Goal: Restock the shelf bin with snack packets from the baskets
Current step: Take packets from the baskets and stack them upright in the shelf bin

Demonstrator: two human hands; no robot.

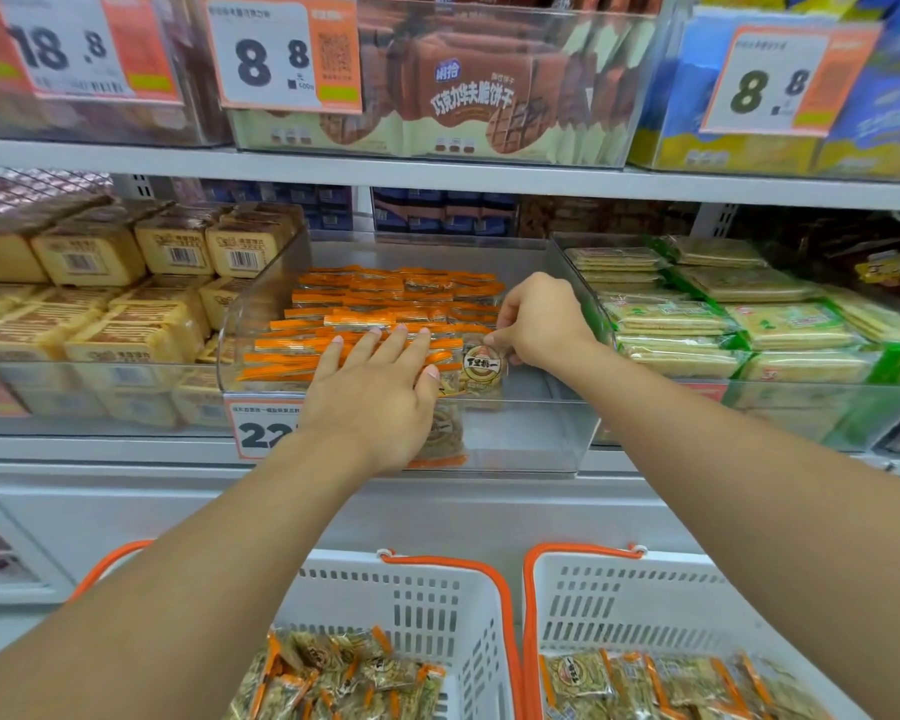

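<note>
A snack packet [481, 368] with a round label stands at the front right of the clear shelf bin [261, 304], pinched at its top edge by the right hand [539, 322]. The left hand [372, 387] lies flat, fingers straight and slightly spread, on the orange-edged packets [396, 298] beside it. Such packets look light, soft and crinkly, probably slippery; the sealed edges seem the surest hold. Two white baskets [489, 615] below hold more.
</note>
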